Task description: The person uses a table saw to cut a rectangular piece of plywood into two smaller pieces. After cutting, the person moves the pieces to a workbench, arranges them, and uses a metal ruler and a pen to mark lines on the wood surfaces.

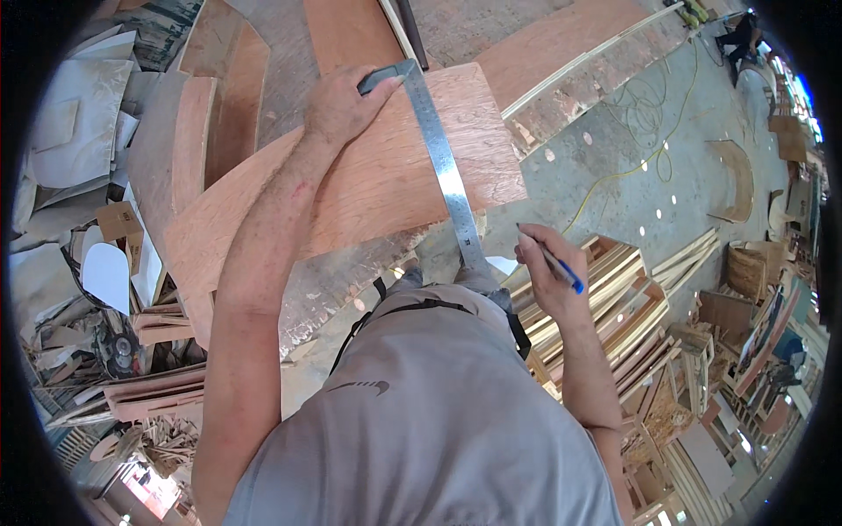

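A curved plywood panel (368, 184) lies across the work table in front of me. At its far edge, my left hand (338, 103) grips the dark stock of a try square (443, 162). The square's long metal blade runs across the panel toward my body and reaches past the near edge. My right hand (553, 272) is off the panel, to the right of the blade's near end. A blue pen (564, 269) is held between its closed fingers, with the tip pointing up and left.
Other plywood pieces (561, 44) and a curved wooden frame (206, 131) lie on the table. Stacked wooden strips (605, 298) stand to my right. A yellow cable (605, 181) snakes over the floor. White sheets (83, 123) are piled at left. Another person (744, 39) is at the far right.
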`<state>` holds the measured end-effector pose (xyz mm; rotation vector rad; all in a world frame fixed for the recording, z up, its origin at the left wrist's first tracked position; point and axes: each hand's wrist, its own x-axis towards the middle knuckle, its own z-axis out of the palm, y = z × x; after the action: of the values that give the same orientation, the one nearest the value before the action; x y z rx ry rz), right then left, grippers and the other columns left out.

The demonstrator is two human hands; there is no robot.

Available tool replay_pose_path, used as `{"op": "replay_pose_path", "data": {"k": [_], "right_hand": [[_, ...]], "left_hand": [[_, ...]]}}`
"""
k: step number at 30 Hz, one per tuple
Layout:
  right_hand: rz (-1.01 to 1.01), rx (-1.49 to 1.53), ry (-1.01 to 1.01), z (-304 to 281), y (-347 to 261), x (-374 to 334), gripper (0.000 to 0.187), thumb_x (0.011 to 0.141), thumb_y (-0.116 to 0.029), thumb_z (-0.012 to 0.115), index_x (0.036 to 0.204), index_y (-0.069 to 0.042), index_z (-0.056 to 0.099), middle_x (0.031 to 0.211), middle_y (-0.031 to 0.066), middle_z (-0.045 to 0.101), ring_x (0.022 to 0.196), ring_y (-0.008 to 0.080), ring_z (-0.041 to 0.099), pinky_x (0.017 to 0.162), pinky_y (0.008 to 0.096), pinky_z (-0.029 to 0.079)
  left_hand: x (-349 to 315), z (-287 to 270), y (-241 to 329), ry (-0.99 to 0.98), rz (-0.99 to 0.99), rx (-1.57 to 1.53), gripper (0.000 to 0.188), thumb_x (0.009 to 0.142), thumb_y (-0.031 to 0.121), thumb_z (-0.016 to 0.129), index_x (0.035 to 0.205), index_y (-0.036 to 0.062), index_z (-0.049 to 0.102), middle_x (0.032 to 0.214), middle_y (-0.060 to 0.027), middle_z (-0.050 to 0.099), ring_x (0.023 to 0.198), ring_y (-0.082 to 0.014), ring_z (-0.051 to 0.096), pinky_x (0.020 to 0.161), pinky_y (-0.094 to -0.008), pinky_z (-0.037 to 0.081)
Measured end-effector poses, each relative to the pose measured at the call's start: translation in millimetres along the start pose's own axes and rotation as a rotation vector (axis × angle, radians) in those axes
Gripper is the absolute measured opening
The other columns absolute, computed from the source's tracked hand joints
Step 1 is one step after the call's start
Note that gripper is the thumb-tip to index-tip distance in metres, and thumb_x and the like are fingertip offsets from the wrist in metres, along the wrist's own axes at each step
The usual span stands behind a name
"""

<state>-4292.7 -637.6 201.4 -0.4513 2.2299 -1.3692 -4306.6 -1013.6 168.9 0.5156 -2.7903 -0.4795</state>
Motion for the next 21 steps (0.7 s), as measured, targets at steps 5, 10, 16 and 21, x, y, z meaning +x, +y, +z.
{"op": "replay_pose_path", "data": {"k": [5,10,16,21], "right_hand": [[-0.101,0.145,-0.068,42.4,27.8,-4.2,0.023,0.095,-0.019,0.065,0.108,0.0,0.067,0.087,0.0118,0.071,0.073,0.014,0.067,0.066,0.0268,0.052],[0.208,0.526,-0.19,64.3,3.8,-16.8,0.023,0.093,-0.018,0.069,0.108,-0.001,0.067,0.082,0.0052,0.068,0.069,0.0112,0.063,0.061,0.0256,0.051],[0.005,0.639,0.105,45.4,-9.4,-45.9,0.021,0.092,-0.012,0.068,0.109,0.001,0.062,0.074,0.0065,0.064,0.062,0.0124,0.06,0.053,0.0257,0.049],[-0.123,0.944,0.314,1.1,-3.4,-45.6,0.017,0.095,-0.02,0.063,0.099,-0.003,0.06,0.067,0.0064,0.059,0.051,0.0152,0.054,0.046,0.0274,0.044]], "left_hand": [[-1.2,-13.7,10.8,0.076,0.004,-0.049,0.046,0.087,0.054,0.063,0.102,0.0118,0.074,0.097,-0.0143,0.07,0.091,-0.0332,0.066,0.08,-0.0439,0.051],[-16.8,-47.4,21.0,0.115,0.031,-0.168,0.04,0.087,0.047,0.067,0.101,0.0107,0.073,0.092,-0.0134,0.071,0.088,-0.0302,0.067,0.078,-0.041,0.051],[-94.7,-101.7,18.0,0.071,-0.227,-0.428,0.034,0.087,0.032,0.071,0.1,0.0013,0.069,0.077,-0.009,0.066,0.07,-0.0178,0.062,0.065,-0.0324,0.048],[-180.2,-108.0,5.4,-0.406,-0.309,-0.906,0.03,0.089,0.028,0.071,0.103,0.0021,0.063,0.073,-0.0005,0.058,0.072,-0.0077,0.056,0.059,-0.0261,0.046]]}}
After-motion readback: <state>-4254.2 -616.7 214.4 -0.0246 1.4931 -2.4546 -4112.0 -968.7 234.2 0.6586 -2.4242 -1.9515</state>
